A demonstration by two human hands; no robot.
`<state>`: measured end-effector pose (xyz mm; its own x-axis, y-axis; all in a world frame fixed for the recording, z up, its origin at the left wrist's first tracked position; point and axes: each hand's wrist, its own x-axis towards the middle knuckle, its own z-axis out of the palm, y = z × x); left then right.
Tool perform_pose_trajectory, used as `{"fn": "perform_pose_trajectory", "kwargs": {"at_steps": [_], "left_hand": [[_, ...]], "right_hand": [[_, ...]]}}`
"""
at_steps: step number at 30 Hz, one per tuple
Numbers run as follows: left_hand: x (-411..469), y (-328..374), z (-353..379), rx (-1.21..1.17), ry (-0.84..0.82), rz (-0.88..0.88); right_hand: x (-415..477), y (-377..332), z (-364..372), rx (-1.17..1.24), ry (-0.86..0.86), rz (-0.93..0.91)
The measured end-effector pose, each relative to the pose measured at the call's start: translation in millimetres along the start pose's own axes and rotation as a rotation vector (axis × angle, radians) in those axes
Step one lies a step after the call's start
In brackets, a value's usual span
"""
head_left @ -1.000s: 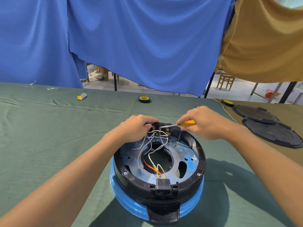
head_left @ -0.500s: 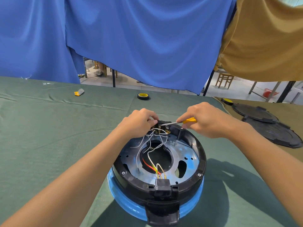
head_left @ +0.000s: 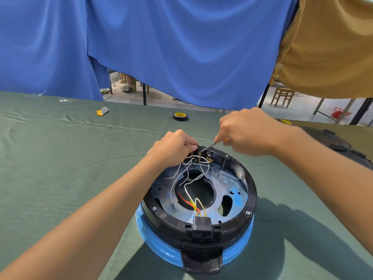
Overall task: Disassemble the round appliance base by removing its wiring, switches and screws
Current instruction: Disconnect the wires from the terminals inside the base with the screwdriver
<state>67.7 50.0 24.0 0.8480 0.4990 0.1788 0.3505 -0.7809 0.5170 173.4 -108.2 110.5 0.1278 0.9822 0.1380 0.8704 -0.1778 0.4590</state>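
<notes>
The round appliance base [head_left: 239, 221] sits upside down on the green-clothed surface [head_left: 60, 158], just in front of the person, between both forearms. It is a black plastic ring over a bright blue lower band, with a black latch tab jutting out at the near edge. Inside the ring lies a shiny metal plate [head_left: 229, 184] with a large centre hole, a smaller oval cut-out and many small holes. Hex-headed screws [head_left: 154, 208] sit in the ring at near left and near right. Thin white wires [head_left: 171, 190] loop from the switch block [head_left: 201, 154] at the far rim across the plate, and a red wire [head_left: 184, 199] and yellowish leads run to brass terminals on a black connector [head_left: 201, 223] at the near rim.

The left hand [head_left: 173, 146] has its grip closed, fingertips pinching the switch block. The right hand [head_left: 248, 132] has its grip curled round a screwdriver [head_left: 207, 146], whose metal shaft slants down to the block.

No print on the base can be read. A tape roll [head_left: 180, 116] with a yellow core lies farther back.
</notes>
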Motion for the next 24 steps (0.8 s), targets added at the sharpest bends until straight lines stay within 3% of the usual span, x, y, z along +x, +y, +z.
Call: {"fn": "perform_pose_trajectory", "kwargs": {"at_steps": [5,8,14,19,24], "left_hand": [[-1,1,-2,-0.002,-0.003,-0.004],[-2,2,-3,0.007,-0.010,0.020],[2,-1,-4,0.048,-0.059,0.125],[2,11,-7,0.134,-0.102,0.280],[-6,11,-7,0.373,-0.052,0.167]], "right_hand": [[25,26,-6,0.181,-0.241,0.021],[32,37,-2,0.321,-0.299,0.003],[13,41,12,0.543,-0.264,0.035],[-17,39,11,0.543,-0.177,0.137],[-38,23,19,0.567,-0.178,0.182]]}}
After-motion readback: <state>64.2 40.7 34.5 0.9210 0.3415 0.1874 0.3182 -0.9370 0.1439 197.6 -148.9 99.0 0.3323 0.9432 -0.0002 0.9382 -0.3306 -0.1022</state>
